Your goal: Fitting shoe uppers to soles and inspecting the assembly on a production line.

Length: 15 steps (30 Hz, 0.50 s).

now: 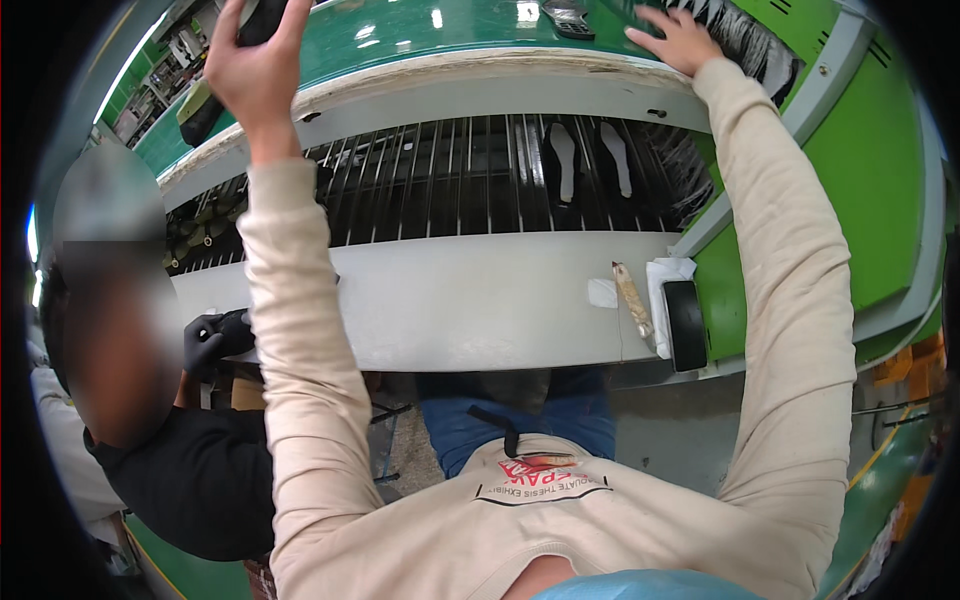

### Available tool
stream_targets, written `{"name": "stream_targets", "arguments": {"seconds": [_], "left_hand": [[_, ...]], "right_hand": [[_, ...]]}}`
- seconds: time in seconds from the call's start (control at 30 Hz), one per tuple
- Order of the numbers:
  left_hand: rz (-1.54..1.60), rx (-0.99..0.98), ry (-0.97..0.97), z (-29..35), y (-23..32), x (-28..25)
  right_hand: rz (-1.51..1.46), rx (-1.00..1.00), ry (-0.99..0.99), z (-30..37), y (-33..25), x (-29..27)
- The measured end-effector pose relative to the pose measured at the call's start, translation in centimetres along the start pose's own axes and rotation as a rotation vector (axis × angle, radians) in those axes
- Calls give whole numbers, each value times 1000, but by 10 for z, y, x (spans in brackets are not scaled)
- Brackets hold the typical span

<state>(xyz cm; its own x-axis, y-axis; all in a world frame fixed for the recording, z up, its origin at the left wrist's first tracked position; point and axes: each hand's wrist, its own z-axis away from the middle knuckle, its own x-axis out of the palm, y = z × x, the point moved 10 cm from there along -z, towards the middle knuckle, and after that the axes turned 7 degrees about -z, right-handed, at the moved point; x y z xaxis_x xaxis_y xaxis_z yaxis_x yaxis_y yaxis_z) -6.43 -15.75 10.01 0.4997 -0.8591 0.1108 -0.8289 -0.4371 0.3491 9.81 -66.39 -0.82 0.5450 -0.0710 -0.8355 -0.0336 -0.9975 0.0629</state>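
At the upper left, my left hand is raised with thumb and fingers around a black rounded piece, which looks like part of a shoe and runs out of the picture at the top. My right hand reaches to the upper right, fingers spread and holding nothing, over the green tabletop beside the machine's opening. Below the tabletop, two black shoe soles with white inner faces lie side by side on the roller conveyor.
A co-worker in black gloves handles a dark piece at the left. Near them rests an olive and black shoe. A worn, taped stick and a black block sit by the green machine. A small handset lies on the tabletop.
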Motion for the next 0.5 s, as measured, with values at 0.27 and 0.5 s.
{"name": "stream_targets", "arguments": {"seconds": [0.27, 0.5], "left_hand": [[-991, -171, -805, -14, -283, -40], [-969, -93, -897, -9, -277, 12]], "right_hand": [[-502, -173, -246, 2, -83, -12], [-360, 31, -163, -27, 0, 25]]}}
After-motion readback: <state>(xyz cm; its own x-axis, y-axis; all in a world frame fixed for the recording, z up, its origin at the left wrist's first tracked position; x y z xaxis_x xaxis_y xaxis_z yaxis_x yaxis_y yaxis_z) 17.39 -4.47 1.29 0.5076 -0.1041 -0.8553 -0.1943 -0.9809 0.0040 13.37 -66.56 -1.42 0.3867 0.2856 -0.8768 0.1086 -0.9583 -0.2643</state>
